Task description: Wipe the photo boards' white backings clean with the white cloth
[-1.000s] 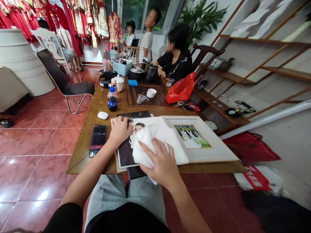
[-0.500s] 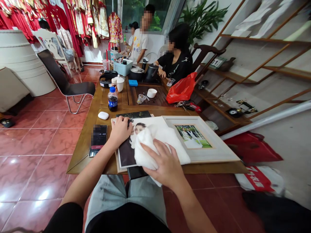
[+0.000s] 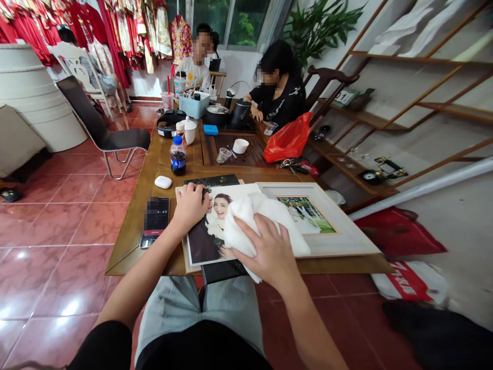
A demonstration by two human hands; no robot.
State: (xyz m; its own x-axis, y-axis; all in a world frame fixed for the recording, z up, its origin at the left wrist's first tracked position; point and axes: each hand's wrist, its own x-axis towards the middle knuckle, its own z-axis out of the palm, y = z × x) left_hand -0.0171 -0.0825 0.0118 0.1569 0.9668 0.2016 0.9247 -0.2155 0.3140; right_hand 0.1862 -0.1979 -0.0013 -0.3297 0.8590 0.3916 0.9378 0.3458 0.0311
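- The left grip (image 3: 188, 209) sits on the top edge of the print (image 3: 206, 244), lower centre of the frame; fingers curled and pressing. Can't tell if it is pinching the edge or only holding it down.
- The right grip (image 3: 265, 247) lies palm down on the white cloth (image 3: 250, 226), fingers apart and pressing, not clamped on it. The cloth bunches under the palm, and a corner pokes out below the hand.
- Just changed: the cloth and right grip have shifted right and down across the print. The portrait's face and upper part now show, and the cloth now covers the print's right side.
- The print lies on the desk (image 3: 129, 246), with a dark board (image 3: 225, 271) showing below it. Its top right corner meets the white frame (image 3: 348, 239), lower right. The framed photo (image 3: 304, 216) stays uncovered, with the cloth's edge just beside it.
- Left of the print: phone (image 3: 156, 216), earbud case (image 3: 163, 182), cola bottle (image 3: 178, 157).
- Upper centre: a co-worker in black (image 3: 279, 103) sits at the far end of the desk, hands well apart from the person's own. Red bag (image 3: 288, 139) sits at the desk's right edge.
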